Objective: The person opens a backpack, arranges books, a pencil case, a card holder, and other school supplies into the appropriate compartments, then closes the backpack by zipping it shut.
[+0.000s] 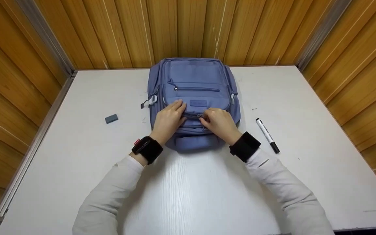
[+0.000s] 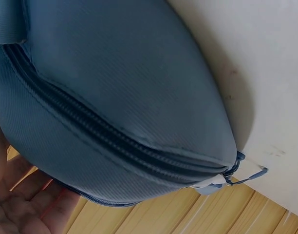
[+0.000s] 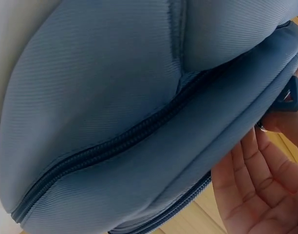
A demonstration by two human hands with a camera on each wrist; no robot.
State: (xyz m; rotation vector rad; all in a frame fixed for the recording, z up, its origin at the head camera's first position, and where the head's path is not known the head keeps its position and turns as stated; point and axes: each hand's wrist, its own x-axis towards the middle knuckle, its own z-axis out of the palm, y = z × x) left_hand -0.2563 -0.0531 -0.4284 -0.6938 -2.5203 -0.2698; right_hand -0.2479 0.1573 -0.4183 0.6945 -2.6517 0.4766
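A blue backpack (image 1: 193, 73) lies on the table with its front pocket side up. My left hand (image 1: 170, 119) rests on the left of the front pocket, its fingers lying along the fabric beside the zipper. On the right of that pocket, my right hand (image 1: 219, 122) pinches the zipper pull (image 3: 289, 96) between thumb and forefinger. The other fingers (image 3: 246, 170) lie along the bag's fabric in the right wrist view. Below the hands runs another, longer zipper (image 2: 100, 126), its teeth lined up along the bag's curved end.
A small grey-blue block (image 1: 111, 118) lies on the white table (image 1: 109, 85) left of the bag. To the right is a white marker (image 1: 267, 134) with black ends. Wood-look panels (image 1: 188, 29) enclose the back and sides.
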